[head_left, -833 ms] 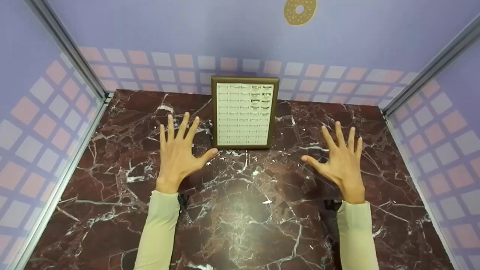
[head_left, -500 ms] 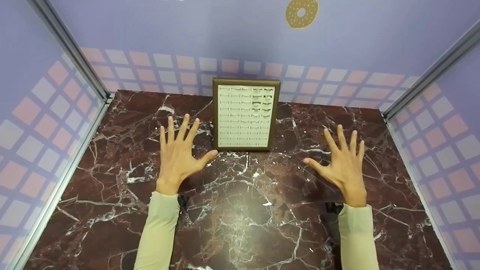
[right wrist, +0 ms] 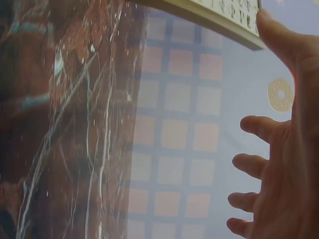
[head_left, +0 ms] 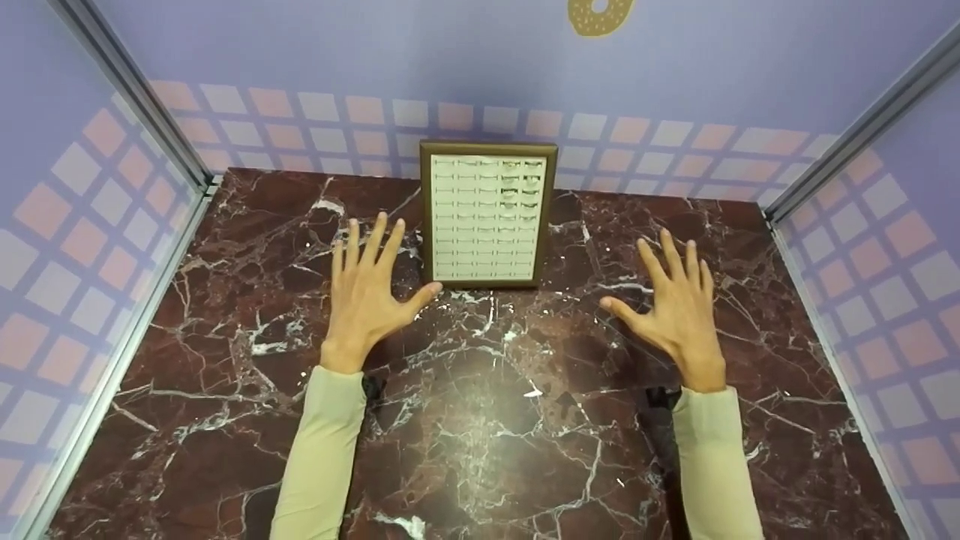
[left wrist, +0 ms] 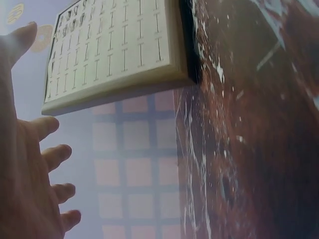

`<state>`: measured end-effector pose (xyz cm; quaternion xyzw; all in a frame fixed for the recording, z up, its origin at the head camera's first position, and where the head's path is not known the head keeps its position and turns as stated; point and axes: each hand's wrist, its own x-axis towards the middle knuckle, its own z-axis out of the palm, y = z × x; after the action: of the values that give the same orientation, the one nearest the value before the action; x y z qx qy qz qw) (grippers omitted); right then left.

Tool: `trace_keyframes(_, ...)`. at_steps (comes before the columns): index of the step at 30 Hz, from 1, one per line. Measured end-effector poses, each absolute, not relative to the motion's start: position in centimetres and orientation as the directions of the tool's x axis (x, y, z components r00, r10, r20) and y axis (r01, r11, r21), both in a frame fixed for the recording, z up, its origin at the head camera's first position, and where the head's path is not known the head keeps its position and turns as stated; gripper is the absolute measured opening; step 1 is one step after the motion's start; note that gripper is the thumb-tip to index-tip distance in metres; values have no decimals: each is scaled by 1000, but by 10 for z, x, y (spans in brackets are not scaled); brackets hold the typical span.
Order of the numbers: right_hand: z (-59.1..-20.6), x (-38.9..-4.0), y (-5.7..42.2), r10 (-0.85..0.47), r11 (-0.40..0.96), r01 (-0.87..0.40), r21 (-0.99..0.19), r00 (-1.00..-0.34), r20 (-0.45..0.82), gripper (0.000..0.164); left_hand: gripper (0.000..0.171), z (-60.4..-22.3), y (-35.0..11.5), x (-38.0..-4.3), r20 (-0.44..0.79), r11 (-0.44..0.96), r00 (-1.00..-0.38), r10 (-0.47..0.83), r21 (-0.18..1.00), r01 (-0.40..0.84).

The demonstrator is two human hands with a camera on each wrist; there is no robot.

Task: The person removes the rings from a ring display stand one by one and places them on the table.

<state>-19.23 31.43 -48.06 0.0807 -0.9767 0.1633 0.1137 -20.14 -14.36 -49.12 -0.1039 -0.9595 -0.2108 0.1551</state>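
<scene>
A brown-framed ring display board [head_left: 486, 217] stands upright near the back of the marble table, its white face cut with rows of slots. Several small rings [head_left: 520, 187] sit in the slots at its upper right. My left hand [head_left: 365, 304] is left of the board, fingers spread, thumb tip close to the frame's lower left corner. To the right, my right hand [head_left: 679, 319] is also spread, farther from the board. Neither hand holds anything. In the left wrist view the board [left wrist: 114, 45] rises beyond the left fingers; in the right wrist view only its lower edge [right wrist: 214, 17] shows.
The dark red marble tabletop [head_left: 480, 450] has white veins and a glare patch in front. A purple back wall [head_left: 337, 52] with pink and white squares stands behind the board. Side panels with metal rails [head_left: 127, 360] close in the left and right.
The head view has tilted slightly, so the scene sits higher now. My left hand has shifted a little right and my right hand a little left; both stay spread.
</scene>
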Motion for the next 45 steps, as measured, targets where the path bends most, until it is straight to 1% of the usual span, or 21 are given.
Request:
trace_keyframes(5,-477,-206,299,-169,913,-260,-313,-942,292,98,104,-496,-139,-206,328,825,-937,122,492,279)
trace_keyframes(10,-475,-215,285,-209,893,-322,-316,-916,343,88,100,-506,-135,-211,357,755,-930,86,586,295)
trace_keyframes(14,-472,-222,275,-227,874,-359,-328,-898,377,83,94,-515,-129,-218,369,656,-928,54,688,312)
trace_keyframes(17,-469,-229,266,-237,849,-387,-360,-888,395,79,90,-520,-124,-223,346,558,-938,38,771,307)
trace_keyframes(20,-468,-237,256,-230,817,-404,-412,-883,410,73,86,-524,-121,-227,310,488,-950,26,826,283)
trace_keyframes(24,-468,-248,242,-217,788,-412,-457,-881,420,68,81,-530,-118,-230,267,466,-964,-8,854,233)
trace_keyframes(31,-470,-259,218,-214,775,-441,-452,-857,469,62,75,-541,-110,-232,228,415,-973,-38,889,192)
trace_keyframes(35,-471,-264,208,-219,763,-476,-438,-827,517,53,71,-544,-105,-232,210,365,-977,-37,913,183)
trace_keyframes(41,-473,-273,196,-238,742,-536,-402,-772,590,36,68,-548,-101,-234,173,339,-984,-36,929,151)
trace_keyframes(45,-475,-279,190,-244,737,-560,-380,-744,622,28,66,-551,-100,-236,153,306,-988,-35,943,135)
